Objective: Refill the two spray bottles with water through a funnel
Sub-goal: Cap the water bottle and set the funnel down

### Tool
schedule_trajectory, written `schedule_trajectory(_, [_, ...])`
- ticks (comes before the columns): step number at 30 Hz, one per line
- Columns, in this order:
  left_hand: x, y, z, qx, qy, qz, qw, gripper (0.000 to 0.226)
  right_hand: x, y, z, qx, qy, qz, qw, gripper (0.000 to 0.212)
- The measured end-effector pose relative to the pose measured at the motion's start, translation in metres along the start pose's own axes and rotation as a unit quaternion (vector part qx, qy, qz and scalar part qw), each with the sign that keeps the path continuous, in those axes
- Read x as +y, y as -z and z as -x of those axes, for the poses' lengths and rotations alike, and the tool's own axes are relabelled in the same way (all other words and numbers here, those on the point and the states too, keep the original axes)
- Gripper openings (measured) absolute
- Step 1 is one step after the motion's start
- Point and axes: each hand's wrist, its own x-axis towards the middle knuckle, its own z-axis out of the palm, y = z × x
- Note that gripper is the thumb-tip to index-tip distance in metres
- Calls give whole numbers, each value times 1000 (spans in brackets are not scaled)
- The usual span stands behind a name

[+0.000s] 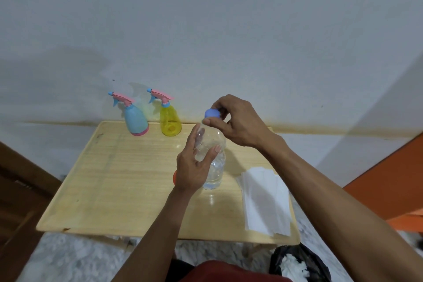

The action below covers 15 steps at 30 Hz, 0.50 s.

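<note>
A clear plastic water bottle (214,168) stands upright in the middle of the wooden table (109,178). My left hand (194,167) grips its upper body, thumb on the near side. My right hand (235,121) pinches the blue cap (212,113) at the bottle's top. A blue spray bottle (135,119) and a yellow spray bottle (169,120), both with pink trigger heads on, stand at the table's far edge by the wall. A small orange thing (174,177), mostly hidden behind my left wrist, lies on the table.
A stack of white paper towels (265,201) lies on the table's right side. A black bag with white paper (297,263) sits on the floor at the near right corner. An orange surface (389,181) is at the right, dark wood at the left.
</note>
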Motion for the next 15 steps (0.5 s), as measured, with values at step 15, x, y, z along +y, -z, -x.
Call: schedule_trajectory(15, [1, 0, 1, -16, -16, 3, 1000, 80, -4, -36, 19, 113, -87, -176, 974, 30])
